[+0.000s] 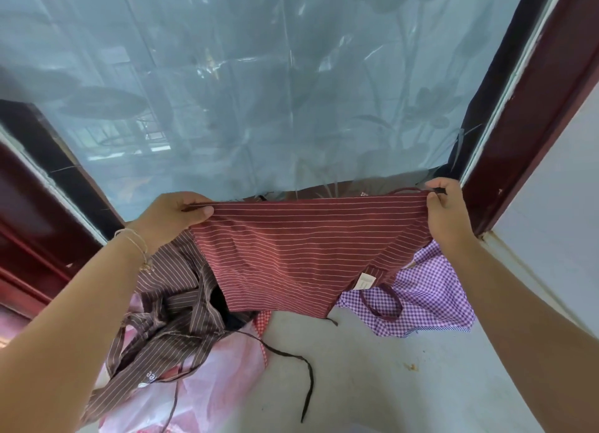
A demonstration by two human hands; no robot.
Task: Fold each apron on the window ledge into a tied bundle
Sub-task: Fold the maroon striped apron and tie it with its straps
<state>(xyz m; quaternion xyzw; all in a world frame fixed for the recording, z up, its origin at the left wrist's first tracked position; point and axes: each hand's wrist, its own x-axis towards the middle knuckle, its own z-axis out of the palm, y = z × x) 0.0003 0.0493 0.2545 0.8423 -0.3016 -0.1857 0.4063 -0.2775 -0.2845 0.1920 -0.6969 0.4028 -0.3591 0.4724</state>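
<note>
1. Grey bare ledge nearest, open room in the near middle and near right, likely the spot to lay a fold down.
2. Near left: pink plastic bag with a brown striped apron heaped on it, straps loose; one dark strap trails right onto the bare ledge and could snag whatever gets laid there.
3. Right, further back: purple checked apron lying flat, unfolded, its near edge close to the open patch.
4. Middle: maroon striped apron held up off the ledge, top edge stretched taut between both hands, lower part hanging to a point over the other cloth. Held high to shake it flat and find the edges before the first fold, I'd judge. White label and a strap loop dangle low right.
5. Left hand pinches the left top corner, fingers curled on the hem; right hand pinches the right top corner the same way.
6. Far: window covered by plastic sheeting, dark red frame close beside the right hand, little room to spread wider that way.
7. No apron bundled yet; task looks early.
</note>
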